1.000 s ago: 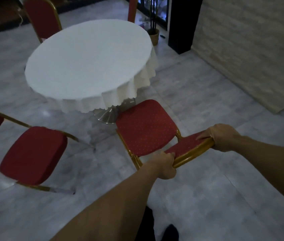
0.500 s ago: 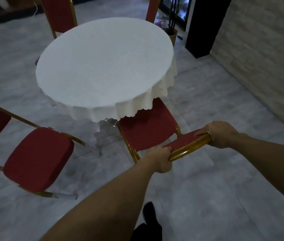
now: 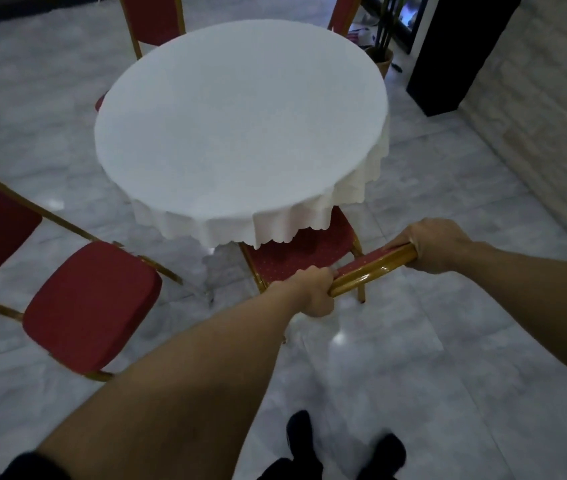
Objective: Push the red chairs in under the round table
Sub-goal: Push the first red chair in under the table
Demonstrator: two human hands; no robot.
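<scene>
A round table point(image 3: 240, 133) under a white cloth stands in the middle of the head view. A red chair point(image 3: 304, 249) with a gold frame sits at its near edge, the front half of the seat hidden beneath the hanging cloth. My left hand point(image 3: 311, 289) grips the left end of the chair's top rail and my right hand point(image 3: 431, 244) grips the right end. A second red chair point(image 3: 91, 306) stands apart from the table at the near left, its seat fully out. Two more red chair backs, one point(image 3: 154, 19) at the far left and one point(image 3: 342, 13) at the far right, rise behind the table.
A pale stone wall point(image 3: 535, 116) runs along the right. A black pillar point(image 3: 455, 53) and a potted plant point(image 3: 381, 53) stand at the far right. The floor is grey marble tile. My dark shoes point(image 3: 344, 448) show at the bottom.
The chair in my hands has slid forward under the table, so the cloth now covers more of its seat. I have stepped closer to the table.
</scene>
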